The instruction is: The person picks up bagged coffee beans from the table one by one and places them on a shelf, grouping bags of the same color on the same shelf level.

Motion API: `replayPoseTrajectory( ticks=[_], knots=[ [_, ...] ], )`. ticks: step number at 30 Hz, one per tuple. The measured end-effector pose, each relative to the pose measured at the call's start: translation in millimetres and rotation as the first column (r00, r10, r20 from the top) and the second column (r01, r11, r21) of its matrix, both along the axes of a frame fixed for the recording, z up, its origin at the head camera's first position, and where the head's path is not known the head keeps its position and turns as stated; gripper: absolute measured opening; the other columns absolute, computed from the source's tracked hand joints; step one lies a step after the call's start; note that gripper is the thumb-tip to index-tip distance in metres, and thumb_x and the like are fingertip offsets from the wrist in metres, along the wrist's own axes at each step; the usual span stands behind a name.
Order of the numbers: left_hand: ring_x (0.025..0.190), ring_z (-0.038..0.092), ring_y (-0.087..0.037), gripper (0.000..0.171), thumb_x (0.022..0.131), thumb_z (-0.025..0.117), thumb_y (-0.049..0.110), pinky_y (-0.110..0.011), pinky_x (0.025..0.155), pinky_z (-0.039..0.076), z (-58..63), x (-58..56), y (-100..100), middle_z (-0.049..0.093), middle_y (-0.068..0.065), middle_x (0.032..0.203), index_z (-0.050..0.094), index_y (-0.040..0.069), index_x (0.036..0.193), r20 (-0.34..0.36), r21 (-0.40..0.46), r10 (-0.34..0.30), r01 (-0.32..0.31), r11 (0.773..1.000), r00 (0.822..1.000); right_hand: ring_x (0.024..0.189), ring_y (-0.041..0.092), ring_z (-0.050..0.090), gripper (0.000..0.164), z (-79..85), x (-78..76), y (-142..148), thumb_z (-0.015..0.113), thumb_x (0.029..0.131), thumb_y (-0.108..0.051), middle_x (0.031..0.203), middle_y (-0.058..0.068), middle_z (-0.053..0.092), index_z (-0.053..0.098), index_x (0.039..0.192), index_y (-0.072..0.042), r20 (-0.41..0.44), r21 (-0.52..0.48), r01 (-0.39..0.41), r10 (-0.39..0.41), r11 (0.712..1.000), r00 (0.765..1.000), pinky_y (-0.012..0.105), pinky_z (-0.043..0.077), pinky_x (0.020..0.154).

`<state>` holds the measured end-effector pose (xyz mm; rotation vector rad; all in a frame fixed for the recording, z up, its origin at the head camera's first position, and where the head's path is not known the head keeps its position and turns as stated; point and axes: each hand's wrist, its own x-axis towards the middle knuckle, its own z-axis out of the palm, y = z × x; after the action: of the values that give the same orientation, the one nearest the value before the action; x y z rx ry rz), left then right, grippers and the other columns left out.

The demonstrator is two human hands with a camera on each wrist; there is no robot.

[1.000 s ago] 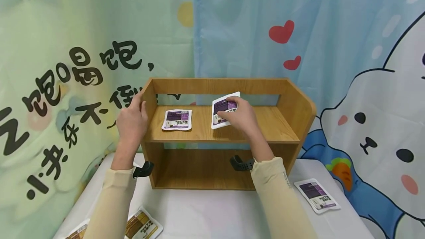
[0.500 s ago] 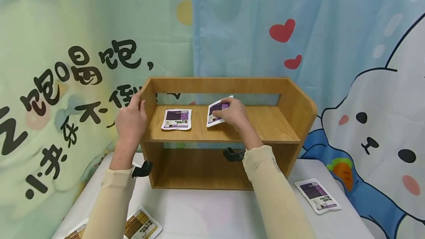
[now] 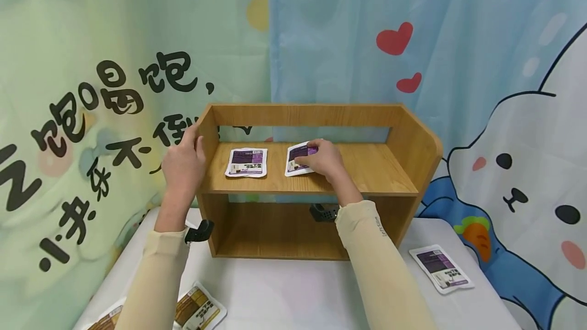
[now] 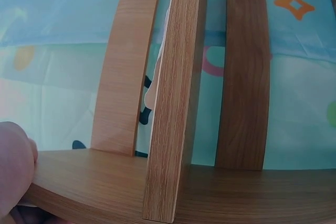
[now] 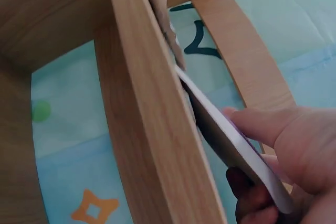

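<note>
A two-tier wooden shelf [image 3: 302, 187] stands on the white table. My left hand [image 3: 184, 169] grips the top front edge of its left side panel; in the left wrist view, part of that hand [image 4: 13, 166] shows at the panel's edge. With thumb and fingers my right hand [image 3: 327, 161] pinches the right side of a flat purple-and-white pouch [image 3: 292, 156] low over the upper board. The right wrist view has this pouch [image 5: 231, 140] tilted, its far edge down at the board. Left of it, a matching purple pouch [image 3: 246, 162] lies flat on the upper board.
Another purple pouch [image 3: 442, 269] lies on the table right of the shelf. Brown-and-gold pouches [image 3: 200, 307] lie at the front left, partly hidden by the left sleeve. Printed curtains [image 3: 339, 55] hang close behind and beside the shelf.
My right hand has moved left and down with the pouch, which has gone from raised and upright to nearly flat over the upper board. My left hand keeps its grip on the side panel.
</note>
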<state>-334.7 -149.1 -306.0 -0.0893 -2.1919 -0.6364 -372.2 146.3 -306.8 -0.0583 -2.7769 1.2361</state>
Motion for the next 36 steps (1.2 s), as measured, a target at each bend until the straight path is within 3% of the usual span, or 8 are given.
replayPoseTrajectory(
  ticks=[7,14,26,32,36],
  knots=[
    [0.044,0.045,-0.026,0.036,0.102,0.051,0.02,-0.035,0.043,0.035,-0.3,1.4,0,0.054,-0.015,0.06,0.053,0.01,0.136,0.001,-0.002,-0.005,0.005,1.0,1.0,0.108,0.032,0.05,0.068,-1.8,0.0,5,0.077,0.081,-0.04,0.13,0.017,0.055,0.055,0.135,-0.006,-0.016,0.144,-0.021,0.024,0.989,1.0,0.044,0.04,0.094],
    [0.045,0.047,-0.027,0.036,0.102,0.05,0.021,-0.036,0.043,0.036,1.7,0.5,0,0.058,-0.017,0.065,0.053,0.011,0.137,0.006,0.002,-0.001,0.001,1.0,1.0,0.108,0.033,0.051,0.066,2.7,3.6,7,0.074,0.082,-0.046,0.129,0.016,0.056,0.057,0.135,-0.011,-0.009,0.247,-0.008,0.01,0.969,1.0,0.048,0.037,0.092],
    [0.045,0.047,-0.026,0.035,0.102,0.05,0.021,-0.036,0.044,0.036,4.4,-0.8,-2,0.058,-0.016,0.065,0.053,0.011,0.136,-0.006,0.001,0.003,-0.003,1.0,1.0,0.111,0.036,0.047,0.063,5.7,1.8,4,0.072,0.081,-0.052,0.128,0.015,0.057,0.06,0.133,-0.018,-0.026,0.333,0.031,-0.024,0.942,0.999,0.053,0.029,0.09],
    [0.043,0.045,-0.026,0.036,0.102,0.051,0.02,-0.035,0.043,0.035,-0.3,-1.7,-2,0.057,-0.015,0.062,0.053,0.011,0.136,0.018,-0.009,0.014,-0.014,1.0,1.0,0.114,0.037,0.042,0.062,0.7,5.5,3,0.071,0.081,-0.052,0.127,0.018,0.053,0.062,0.132,-0.018,-0.04,0.321,0.045,-0.034,0.946,0.999,0.054,0.026,0.092],
    [0.042,0.044,-0.025,0.035,0.102,0.051,0.02,-0.036,0.042,0.034,-2.1,-2.5,-2,0.055,-0.015,0.059,0.054,0.01,0.136,0.004,-0.011,0.004,-0.004,1.0,1.0,0.118,0.037,0.04,0.052,-5.0,9.9,5,0.072,0.084,-0.047,0.125,0.018,0.051,0.066,0.125,-0.015,-0.178,0.187,0.119,-0.085,0.975,0.98,0.054,0.028,0.094]
  ],
)
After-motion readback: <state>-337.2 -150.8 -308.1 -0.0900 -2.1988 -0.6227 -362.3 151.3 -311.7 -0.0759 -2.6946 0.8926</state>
